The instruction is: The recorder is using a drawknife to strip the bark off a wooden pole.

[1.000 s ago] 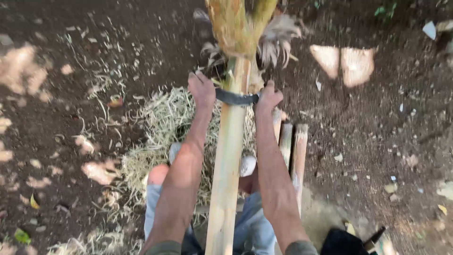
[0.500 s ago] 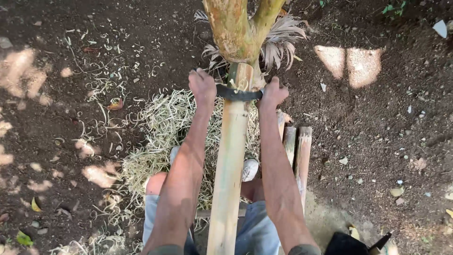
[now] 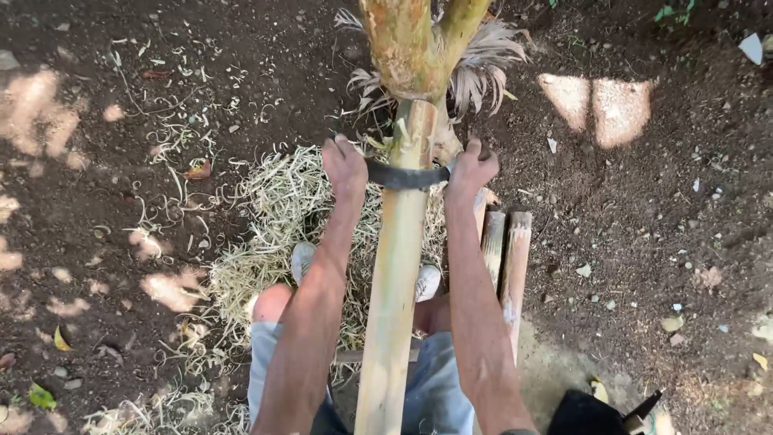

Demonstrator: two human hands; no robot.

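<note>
Head view shows a pale stripped pole (image 3: 393, 298) leaning from between the person's knees up to a forked trunk (image 3: 411, 44). Across it lies a dark curved blade (image 3: 405, 175), gripped at both ends: the left hand (image 3: 345, 165) and the right hand (image 3: 471, 167) are each closed in a fist on it. To shave cleanly, the person probably needs even pressure from both fists, the blade square to the pole, and a shallow angle so it does not dig in. Pale shavings (image 3: 282, 217) heap on dark bare soil (image 3: 644, 242), with short cut stakes (image 3: 506, 250) just beside the right forearm, outdoors in dappled sun.
</note>
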